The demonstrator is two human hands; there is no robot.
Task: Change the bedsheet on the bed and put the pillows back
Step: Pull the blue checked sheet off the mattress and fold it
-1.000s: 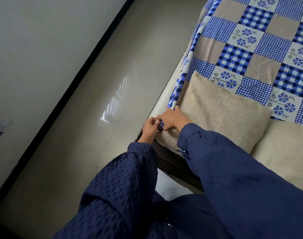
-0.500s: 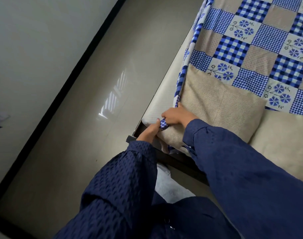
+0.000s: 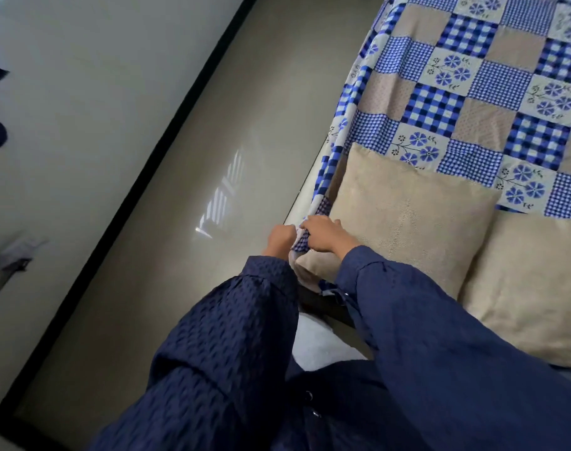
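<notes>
Between left hand (image 3: 279,237) and right hand (image 3: 323,234): bunched corner of bedsheet (image 3: 456,92), pinched from both sides, fingers curled on cloth.
Bedsheet lie: spread over bed, ahead of the hands and to their right.
Long axis: loose side hem, running straight ahead from the grip along mattress edge (image 3: 308,190), apparently untucked.
Hand sides: left on outer, floor side; right on inner side, against near pillow (image 3: 407,216).
Second pillow (image 3: 531,288): right of both hands, touching the first.
Probable next move: draw corner back and down, tuck toward bed frame (image 3: 323,302) below the wrists.
</notes>
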